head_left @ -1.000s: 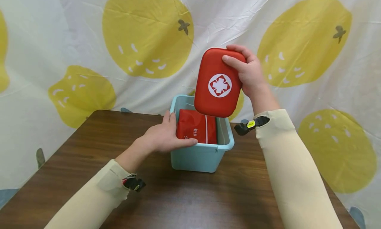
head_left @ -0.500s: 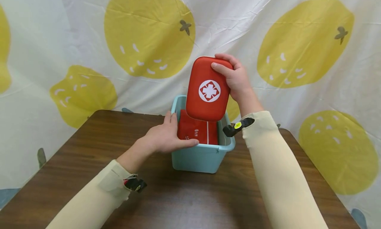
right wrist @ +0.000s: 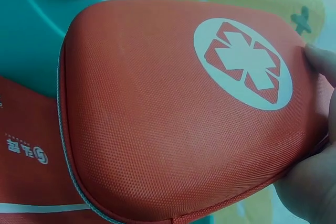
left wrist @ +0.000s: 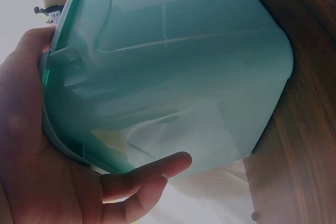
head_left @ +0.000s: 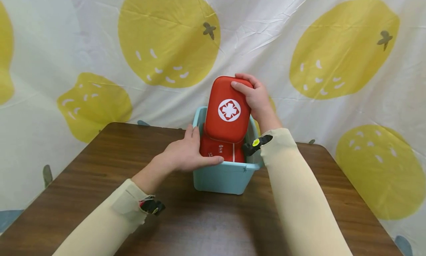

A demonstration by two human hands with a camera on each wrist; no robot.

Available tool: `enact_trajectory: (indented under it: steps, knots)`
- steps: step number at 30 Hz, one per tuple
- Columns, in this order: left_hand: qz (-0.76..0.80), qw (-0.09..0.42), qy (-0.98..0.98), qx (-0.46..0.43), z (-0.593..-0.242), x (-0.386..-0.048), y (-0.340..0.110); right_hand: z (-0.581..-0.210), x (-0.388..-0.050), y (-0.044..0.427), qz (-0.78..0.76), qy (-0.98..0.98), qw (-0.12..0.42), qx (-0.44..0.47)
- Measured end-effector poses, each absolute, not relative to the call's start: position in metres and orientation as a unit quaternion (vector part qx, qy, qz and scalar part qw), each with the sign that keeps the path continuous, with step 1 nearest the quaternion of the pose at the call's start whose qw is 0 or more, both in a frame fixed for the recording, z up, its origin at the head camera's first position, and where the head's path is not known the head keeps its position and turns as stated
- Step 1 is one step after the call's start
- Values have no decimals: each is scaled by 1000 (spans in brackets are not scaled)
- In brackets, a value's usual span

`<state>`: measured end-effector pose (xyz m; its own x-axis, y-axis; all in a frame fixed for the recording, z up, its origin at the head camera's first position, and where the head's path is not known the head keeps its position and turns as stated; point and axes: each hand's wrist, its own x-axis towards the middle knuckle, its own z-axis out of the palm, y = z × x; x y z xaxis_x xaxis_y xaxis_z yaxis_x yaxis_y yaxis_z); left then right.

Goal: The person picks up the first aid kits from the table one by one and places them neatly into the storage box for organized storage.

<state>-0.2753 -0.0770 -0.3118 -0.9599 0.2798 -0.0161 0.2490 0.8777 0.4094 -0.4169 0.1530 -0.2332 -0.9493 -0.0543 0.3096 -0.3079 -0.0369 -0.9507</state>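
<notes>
A red first aid case (head_left: 227, 110) with a white cross emblem stands almost upright, its lower end inside the light blue bin (head_left: 219, 178). My right hand (head_left: 256, 97) grips the case by its upper right corner, thumb on the front face. Below and behind the case's lower edge, a flat red pouch (head_left: 216, 148) with a white stripe and small white print lies in the bin, partly covered. My left hand (head_left: 186, 150) rests at the bin's front left corner, thumb along the front rim and fingers straight against the left side. The left wrist view shows those fingers on the bin's outer wall (left wrist: 184, 72).
The bin stands on a dark brown wooden table (head_left: 199, 226). Behind the table hangs a white cloth (head_left: 253, 34) printed with yellow lemons. Black bands with small devices are on both wrists.
My right hand has brought the first aid case down and to the left, from above the bin into its opening. The left hand has kept its place on the bin.
</notes>
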Motion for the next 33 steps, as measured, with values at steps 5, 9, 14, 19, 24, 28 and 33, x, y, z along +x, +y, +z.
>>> enact_trajectory:
  steps: [5,9,14,19,24,28,33]
  knots:
    - [209,37,968,134,-313,-275,-76,-243,-419,149,705,-692,86,129]
    - [208,32,968,137,-313,-276,-74,-248,-418,147,708,-690,83,127]
    - [206,32,968,142,-312,-275,-74,-255,-419,148,706,-693,68,128]
    - [201,29,969,142,-311,-275,-77,-260,-419,146,682,-718,43,132]
    - [198,29,970,135,-312,-275,-80,-262,-417,143,638,-758,10,139]
    - [197,27,971,134,-312,-275,-80,-264,-416,144,588,-796,-21,143]
    - [193,28,972,134,-312,-275,-79,-265,-415,146,530,-834,-50,148]
